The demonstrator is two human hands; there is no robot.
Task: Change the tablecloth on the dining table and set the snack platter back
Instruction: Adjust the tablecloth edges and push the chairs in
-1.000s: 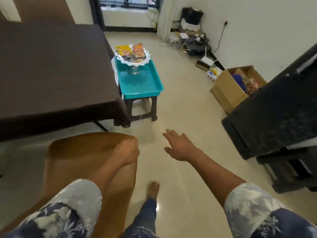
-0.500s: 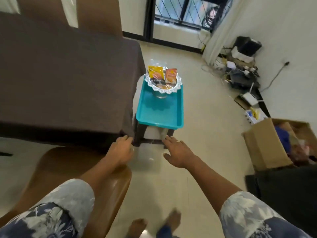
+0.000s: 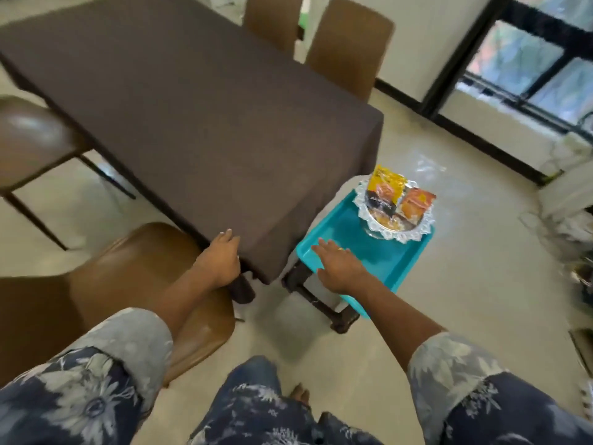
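Observation:
A dark brown tablecloth [image 3: 199, 110] covers the dining table and hangs over its near corner. The snack platter [image 3: 396, 213], a silver dish with a lacy white rim and yellow and orange packets, stands at the far end of a teal tray [image 3: 349, 248] on a low dark stool [image 3: 321, 300] beside the table's corner. My left hand [image 3: 221, 261] rests against the hanging cloth at the near edge, fingers on its fold. My right hand [image 3: 338, 268] hovers flat and empty over the tray's near end, fingers spread toward the platter.
A brown chair [image 3: 144, 284] stands under my left arm at the table's near side. Another chair [image 3: 32, 139] is at the left and two more [image 3: 346, 49] at the far side. A dark-framed window [image 3: 529, 69] and blurred clutter [image 3: 571, 220] fill the right.
I have stepped closer and turned left, so the table and tray now sit nearer. My left hand rose from the chair to the cloth's edge; my right hand reached over the tray.

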